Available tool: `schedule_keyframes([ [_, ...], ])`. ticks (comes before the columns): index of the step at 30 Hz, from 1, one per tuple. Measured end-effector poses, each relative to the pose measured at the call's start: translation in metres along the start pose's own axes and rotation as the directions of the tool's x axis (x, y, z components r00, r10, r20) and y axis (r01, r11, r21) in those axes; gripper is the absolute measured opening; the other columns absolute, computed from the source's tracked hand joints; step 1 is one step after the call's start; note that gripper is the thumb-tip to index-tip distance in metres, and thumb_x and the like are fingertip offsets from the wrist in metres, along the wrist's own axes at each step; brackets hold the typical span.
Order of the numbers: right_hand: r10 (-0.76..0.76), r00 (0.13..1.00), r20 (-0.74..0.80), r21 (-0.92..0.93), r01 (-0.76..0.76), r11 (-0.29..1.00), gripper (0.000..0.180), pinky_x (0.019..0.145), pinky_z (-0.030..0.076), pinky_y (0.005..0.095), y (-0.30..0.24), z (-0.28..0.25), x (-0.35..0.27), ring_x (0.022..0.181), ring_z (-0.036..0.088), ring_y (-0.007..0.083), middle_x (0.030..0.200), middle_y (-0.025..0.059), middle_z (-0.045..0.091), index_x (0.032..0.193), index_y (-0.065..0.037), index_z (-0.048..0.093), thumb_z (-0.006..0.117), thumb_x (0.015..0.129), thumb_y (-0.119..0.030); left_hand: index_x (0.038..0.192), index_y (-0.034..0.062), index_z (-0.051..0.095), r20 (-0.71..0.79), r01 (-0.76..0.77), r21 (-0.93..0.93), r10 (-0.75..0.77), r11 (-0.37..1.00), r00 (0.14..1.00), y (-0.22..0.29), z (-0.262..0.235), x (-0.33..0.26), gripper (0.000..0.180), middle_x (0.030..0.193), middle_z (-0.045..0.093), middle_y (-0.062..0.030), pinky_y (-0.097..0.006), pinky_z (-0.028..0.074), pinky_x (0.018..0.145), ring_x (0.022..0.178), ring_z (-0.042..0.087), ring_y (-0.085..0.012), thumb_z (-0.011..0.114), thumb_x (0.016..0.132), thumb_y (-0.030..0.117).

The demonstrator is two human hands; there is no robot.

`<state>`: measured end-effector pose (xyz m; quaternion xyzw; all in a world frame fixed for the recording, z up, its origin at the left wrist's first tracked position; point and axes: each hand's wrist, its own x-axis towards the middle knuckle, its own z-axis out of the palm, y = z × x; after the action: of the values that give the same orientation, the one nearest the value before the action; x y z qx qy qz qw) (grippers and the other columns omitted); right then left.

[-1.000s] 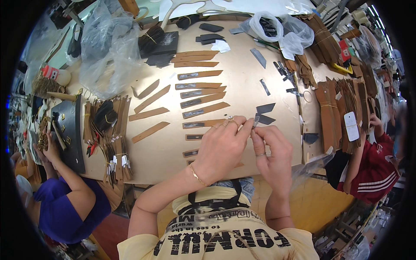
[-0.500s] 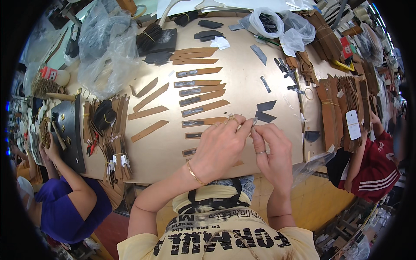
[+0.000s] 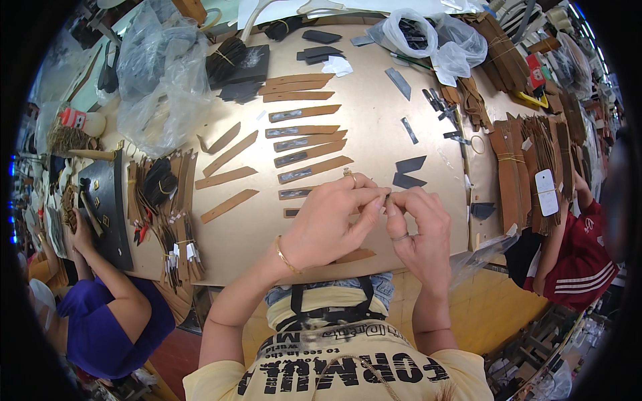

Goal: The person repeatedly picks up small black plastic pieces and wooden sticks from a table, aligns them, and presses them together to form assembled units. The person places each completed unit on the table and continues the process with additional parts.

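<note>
My left hand (image 3: 332,219) and my right hand (image 3: 422,230) meet tip to tip above the table, both closed in a pinch. Between the fingertips is a small dark strip (image 3: 386,202), mostly covered by the fingers. Under and beyond my left hand runs a column of brown leather straps with slanted ends, such as this strap (image 3: 314,169); several carry a dark inlaid strip at the left end. One strap (image 3: 356,256) lies partly hidden below my left wrist. Two dark slant-cut pieces (image 3: 409,172) rest just beyond my right hand.
Loose brown straps (image 3: 227,167) lie to the left, beside strap bundles (image 3: 180,220). Plastic bags (image 3: 164,87) stand at the back left, and an open bag of dark pieces (image 3: 414,37) at the back right. More bundles (image 3: 511,174) sit right. Co-workers' arms (image 3: 114,287) reach in at both sides.
My left hand has shifted slightly left and turned, its fingers curling more around the pinch. The greyish piece at the fingertips shows less now. My right hand has stayed nearly in place.
</note>
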<state>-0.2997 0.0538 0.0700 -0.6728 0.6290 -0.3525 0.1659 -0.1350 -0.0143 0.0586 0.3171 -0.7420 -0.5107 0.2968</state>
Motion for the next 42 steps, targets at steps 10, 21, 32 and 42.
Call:
schedule_keyframes([
  [10,-0.003,1.0,0.005,0.055,0.003,0.999,0.006,0.069,0.04,0.0325,-0.002,0.003,0.01,0.064,0.058,0.0193,0.073,0.0041,0.062,0.088,-0.004,0.066,0.068,0.083,-0.007,0.098,-0.0027,0.072,-0.025,0.002,-0.071,-0.004,0.997,1.0,-0.003,-0.007,0.004,0.018,0.082,0.067,-0.0141,-0.035,0.05,0.063,0.065,0.061,-0.0292,0.061,0.089,0.008],
  [21,0.075,0.991,0.11,0.203,-0.096,0.974,0.007,0.068,0.043,0.0334,-0.014,-0.004,0.047,0.071,0.057,0.0234,0.077,0.0079,0.063,0.089,-0.001,0.067,0.066,0.087,-0.008,0.103,-0.0023,0.072,-0.017,0.068,-0.094,-0.07,0.993,0.997,0.004,-0.036,0.019,0.02,0.092,0.067,-0.012,-0.03,0.047,0.057,0.063,0.058,-0.0188,0.061,0.089,0.006],
  [32,-0.018,0.996,0.086,0.082,0.011,0.997,0.005,0.069,0.04,0.0347,-0.021,0.007,0.094,0.069,0.055,0.0259,0.078,0.0085,0.062,0.092,-0.002,0.065,0.065,0.089,-0.005,0.114,0.0013,0.068,-0.096,-0.097,0.417,0.15,0.904,0.984,0.005,-0.064,0.045,0.03,0.101,0.065,-0.0095,-0.035,0.053,0.064,0.072,0.065,-0.0241,0.065,0.086,0.012],
  [42,0.032,0.999,0.034,0.169,-0.038,0.985,0.005,0.067,0.042,0.0339,-0.017,0.02,0.104,0.065,0.055,0.0237,0.071,0.0076,0.061,0.08,-0.003,0.065,0.065,0.082,-0.008,0.093,-0.004,0.073,-0.214,0.149,-0.282,-0.214,0.948,0.953,-0.012,-0.058,0.043,0.015,0.085,0.069,-0.0078,-0.024,0.04,0.053,0.058,0.05,-0.0068,0.06,0.091,0.005],
])
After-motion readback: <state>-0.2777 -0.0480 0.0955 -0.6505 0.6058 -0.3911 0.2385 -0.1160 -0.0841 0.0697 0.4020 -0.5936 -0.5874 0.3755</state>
